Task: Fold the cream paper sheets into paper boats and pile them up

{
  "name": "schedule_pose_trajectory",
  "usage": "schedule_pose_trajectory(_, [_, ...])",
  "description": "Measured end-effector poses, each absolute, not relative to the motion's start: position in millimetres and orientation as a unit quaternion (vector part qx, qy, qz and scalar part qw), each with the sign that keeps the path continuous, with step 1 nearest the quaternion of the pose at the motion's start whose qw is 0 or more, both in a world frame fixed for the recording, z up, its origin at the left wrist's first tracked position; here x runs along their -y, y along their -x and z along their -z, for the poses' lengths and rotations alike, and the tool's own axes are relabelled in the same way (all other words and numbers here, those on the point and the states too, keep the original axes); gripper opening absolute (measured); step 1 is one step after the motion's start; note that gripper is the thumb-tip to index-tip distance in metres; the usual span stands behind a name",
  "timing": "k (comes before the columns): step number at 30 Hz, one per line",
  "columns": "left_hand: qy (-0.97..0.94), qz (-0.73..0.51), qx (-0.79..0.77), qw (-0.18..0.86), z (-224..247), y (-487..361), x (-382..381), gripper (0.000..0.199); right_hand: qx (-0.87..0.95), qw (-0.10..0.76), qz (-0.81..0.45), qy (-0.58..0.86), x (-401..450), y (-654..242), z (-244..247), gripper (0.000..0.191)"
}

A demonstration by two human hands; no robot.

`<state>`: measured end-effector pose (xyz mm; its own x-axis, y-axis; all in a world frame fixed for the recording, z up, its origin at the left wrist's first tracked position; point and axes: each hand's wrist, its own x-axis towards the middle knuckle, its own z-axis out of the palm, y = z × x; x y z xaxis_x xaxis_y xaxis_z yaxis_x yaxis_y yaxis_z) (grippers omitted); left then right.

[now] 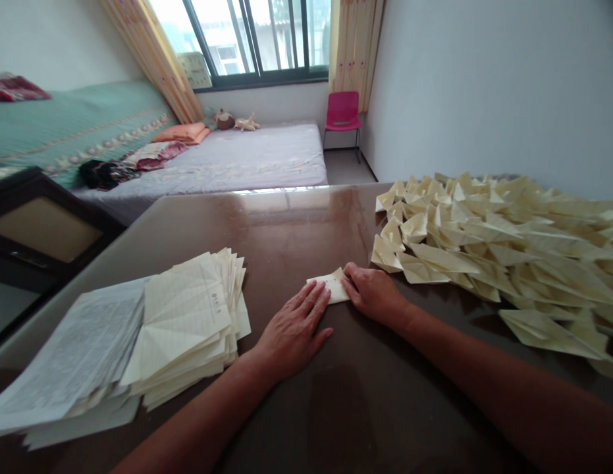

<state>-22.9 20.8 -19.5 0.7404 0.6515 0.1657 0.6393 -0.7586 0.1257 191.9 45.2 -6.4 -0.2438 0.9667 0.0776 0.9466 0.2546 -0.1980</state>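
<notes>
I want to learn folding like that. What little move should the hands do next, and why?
Probably press down the far right corner of the folded paper with the right hand. That corner seems to stick up, the right fingers are beside it, and the left hand has its fingers on the paper, which should hold it steady.

Left hand (290, 331), right hand (378, 293) and forearms (222, 401) bare
</notes>
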Motion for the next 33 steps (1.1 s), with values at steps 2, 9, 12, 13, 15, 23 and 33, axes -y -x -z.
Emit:
schedule_pose_trajectory(2, [-0.932, -0.098, -0.348, 0.027, 20, 23, -21, 0.062, 0.786, 0.091, -0.055, 0.609, -45, -192, 6, 0.017])
schedule_pose_trajectory(9, [-0.934, -0.058, -0.354, 0.008, 18, 23, -21, 0.060, 0.783, 0.075, -0.056, 0.615, -45, -191, 3, 0.017])
schedule_pose_trajectory(12, [-0.933, -0.040, -0.357, -0.002, 17, 23, -21, 0.059, 0.780, 0.069, -0.067, 0.618, -44, -190, 2, 0.017])
schedule_pose_trajectory(13, [-0.933, -0.037, -0.358, -0.005, 16, 23, -21, 0.058, 0.779, 0.070, -0.072, 0.619, -44, -190, 2, 0.018])
schedule_pose_trajectory(15, [-0.933, -0.034, -0.358, -0.011, 16, 24, -20, 0.058, 0.778, 0.071, -0.080, 0.619, -44, -189, 2, 0.021])
schedule_pose_trajectory(23, [-0.932, -0.041, -0.359, -0.009, 10, 26, -17, 0.055, 0.788, 0.102, -0.042, 0.605, -46, -196, 3, 0.040])
schedule_pose_trajectory(33, [-0.931, -0.050, -0.360, -0.021, 12, 26, -17, 0.056, 0.908, 0.095, -0.008, 0.407, 4, -179, 8, 0.083])
